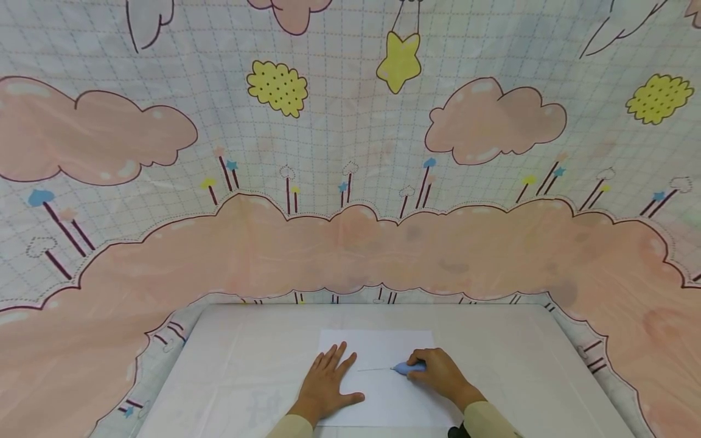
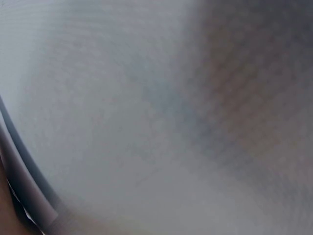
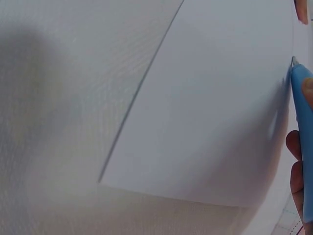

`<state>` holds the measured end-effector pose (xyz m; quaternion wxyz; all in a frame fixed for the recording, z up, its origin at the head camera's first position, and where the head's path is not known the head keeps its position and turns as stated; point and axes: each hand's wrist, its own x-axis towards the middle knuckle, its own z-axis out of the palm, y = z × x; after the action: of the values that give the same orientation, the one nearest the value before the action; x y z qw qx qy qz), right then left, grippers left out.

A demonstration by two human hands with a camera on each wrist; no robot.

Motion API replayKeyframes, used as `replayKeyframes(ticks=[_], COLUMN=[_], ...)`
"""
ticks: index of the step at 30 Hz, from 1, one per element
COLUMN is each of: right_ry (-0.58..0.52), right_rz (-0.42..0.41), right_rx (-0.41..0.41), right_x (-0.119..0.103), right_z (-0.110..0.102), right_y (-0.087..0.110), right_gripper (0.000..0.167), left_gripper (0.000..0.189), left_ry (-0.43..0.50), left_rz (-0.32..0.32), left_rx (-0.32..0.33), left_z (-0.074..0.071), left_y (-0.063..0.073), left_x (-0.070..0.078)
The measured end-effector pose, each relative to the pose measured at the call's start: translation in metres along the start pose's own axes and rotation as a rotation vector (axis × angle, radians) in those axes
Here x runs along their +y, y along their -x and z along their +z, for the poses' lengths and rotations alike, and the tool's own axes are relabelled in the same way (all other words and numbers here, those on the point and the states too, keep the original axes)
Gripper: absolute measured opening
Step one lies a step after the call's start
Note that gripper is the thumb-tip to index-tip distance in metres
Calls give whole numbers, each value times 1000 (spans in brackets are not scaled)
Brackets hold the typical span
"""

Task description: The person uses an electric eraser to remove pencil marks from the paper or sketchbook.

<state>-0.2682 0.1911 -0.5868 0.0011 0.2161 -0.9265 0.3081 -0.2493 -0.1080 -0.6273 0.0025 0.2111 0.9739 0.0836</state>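
A white sheet of paper point(image 1: 383, 407) lies on the table. My left hand point(image 1: 327, 383) rests on its left part, fingers spread and straight. In my right hand point(image 1: 442, 372) is a thick blue pen-like tool point(image 1: 409, 368) with a thin metal tip, pinched between thumb and fingers. The tip meets the paper at the right end of a thin, nearly level line point(image 1: 375, 370). In the right wrist view the blue tool point(image 3: 304, 142) stands at the right edge, with fingertips around it. The left wrist view is blurred and shows no clear hand.
The white table point(image 1: 246, 359) stretches around the paper to both sides. Behind and beside it hangs a cloth point(image 1: 356, 249) printed with clouds and stars. A small black object point(image 1: 457, 431) shows by the right sleeve.
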Motion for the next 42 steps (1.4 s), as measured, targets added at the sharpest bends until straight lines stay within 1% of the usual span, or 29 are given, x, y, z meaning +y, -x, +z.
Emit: replayKeyframes(ticks=[13,20,28,36,42], right_ry=[3,-8,-4,8,3], right_rz=[-30,3,-4,4,15], right_rx=[10,-19,-21,-13,-18], right_x=[-1,-1,-1,2,2], right_z=[9,12,14,11,7], right_y=[-5,-8,-9,-7,-3], right_gripper=[15,14,15,15,14], left_gripper=[94,94,93,93,94], left_ry=[6,-1,-2,6,4], left_rz=[-3,-2,-4,0,10], left_rx=[-2,4,9,12,32], left_z=[1,1,1,2,2], left_y=[-1,0,0,1,2], left_x=[0,0,1,1,2])
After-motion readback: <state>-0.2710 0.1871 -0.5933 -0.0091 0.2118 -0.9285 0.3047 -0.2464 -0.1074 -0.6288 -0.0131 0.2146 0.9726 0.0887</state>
